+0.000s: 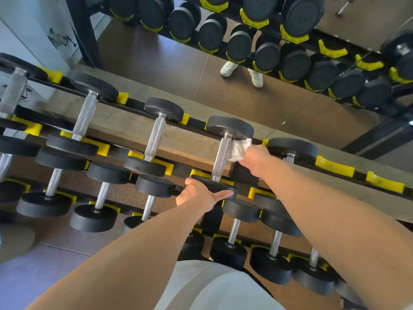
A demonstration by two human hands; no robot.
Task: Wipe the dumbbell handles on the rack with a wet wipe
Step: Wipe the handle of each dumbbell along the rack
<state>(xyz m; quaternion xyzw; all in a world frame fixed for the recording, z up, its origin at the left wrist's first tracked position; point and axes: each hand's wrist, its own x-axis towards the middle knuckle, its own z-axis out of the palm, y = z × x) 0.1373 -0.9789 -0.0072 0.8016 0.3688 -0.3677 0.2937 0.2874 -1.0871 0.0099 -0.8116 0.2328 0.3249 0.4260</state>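
Two hands at work: left hand [202,194] clamps the black rubber dumbbell head [213,186] steady while right hand [257,161] pinches the crumpled white wet wipe [240,149] against the knurled steel handle [221,156].

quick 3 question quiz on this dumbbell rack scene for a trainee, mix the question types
1. True or false: the left hand holds the wet wipe.
2. Which part of the dumbbell does the left hand grip? A) the handle B) the near weight head C) the far weight head
3. Fill in: the cradles on the rack are coloured ____.

Key: 1 false, the right hand holds it beside the handle; 2 B; 3 yellow.
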